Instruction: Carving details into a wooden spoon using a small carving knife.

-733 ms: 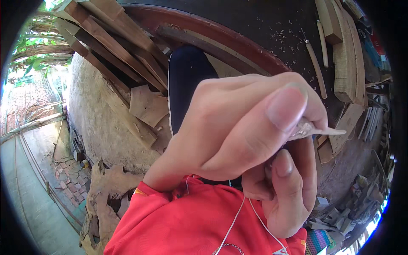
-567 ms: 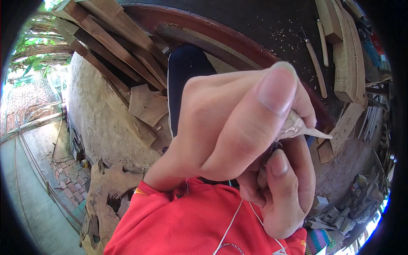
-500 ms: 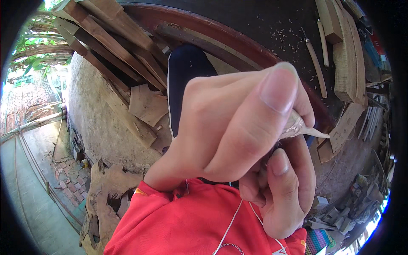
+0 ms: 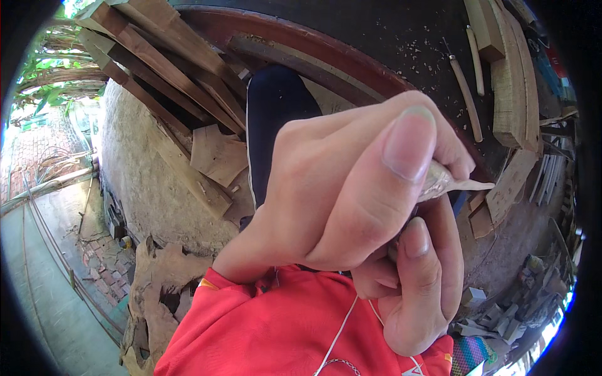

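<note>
A small pale wooden piece (image 4: 439, 182) is held just right of centre, at 3 o'clock, its thin tapered tip pointed out toward 3 o'clock; it is pinched between the thumb and curled fingers of the left hand (image 4: 335, 188), by which most of its body is covered. The right hand (image 4: 421, 285) is curled just below, toward 4 o'clock, its thumb raised beside a dark sliver; whether that sliver is gripped, and what it is, cannot be told, since it is hidden between the hands.

The tip is judged to be the weak point; it could be snapped by a sideways knock or by too hard a squeeze near its root; the piece could be twisted loose if the pinch were slackened; if the sliver is an edge, the right thumb could be nicked by a slip, the two hands being so closely set.

No writing can be read on the piece; a small white mark (image 4: 412, 371) is seen on the red shirt (image 4: 276, 319) at 5 o'clock, cut by the lower edge; no lettering can be made out on the slender wooden-handled tool (image 4: 466, 100) at 2 o'clock; any print on the red item (image 4: 556, 62), farther out at 2 o'clock, is too small to be read.
</note>
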Available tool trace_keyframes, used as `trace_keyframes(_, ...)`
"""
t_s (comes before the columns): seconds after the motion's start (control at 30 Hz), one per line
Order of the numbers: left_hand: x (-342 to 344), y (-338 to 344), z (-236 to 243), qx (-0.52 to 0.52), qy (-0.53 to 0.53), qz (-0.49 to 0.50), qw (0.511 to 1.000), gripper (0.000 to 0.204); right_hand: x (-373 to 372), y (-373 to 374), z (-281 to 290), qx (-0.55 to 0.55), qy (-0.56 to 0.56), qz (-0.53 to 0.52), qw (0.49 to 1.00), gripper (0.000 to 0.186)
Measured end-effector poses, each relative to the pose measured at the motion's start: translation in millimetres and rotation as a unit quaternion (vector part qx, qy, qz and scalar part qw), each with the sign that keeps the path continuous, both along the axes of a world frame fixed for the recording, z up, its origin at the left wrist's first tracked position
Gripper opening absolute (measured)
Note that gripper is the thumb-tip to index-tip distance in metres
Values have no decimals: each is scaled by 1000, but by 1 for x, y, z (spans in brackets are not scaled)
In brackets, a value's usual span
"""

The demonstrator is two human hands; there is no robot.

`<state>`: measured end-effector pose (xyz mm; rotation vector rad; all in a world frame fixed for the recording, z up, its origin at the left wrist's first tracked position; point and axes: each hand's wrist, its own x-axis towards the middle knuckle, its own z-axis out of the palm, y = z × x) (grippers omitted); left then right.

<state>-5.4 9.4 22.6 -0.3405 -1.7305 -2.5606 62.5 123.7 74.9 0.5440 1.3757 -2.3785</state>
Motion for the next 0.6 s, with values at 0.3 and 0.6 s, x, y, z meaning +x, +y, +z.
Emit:
trace_keyframes(0.3,0,4,-2,-11,18,-7,1000,61,-1,0,-23,-47,68,18,996,42)
trace_keyframes(0.6,0,2,-3,-19,25,-13,999,62,-16,2,11,-28,-46,56,997,46)
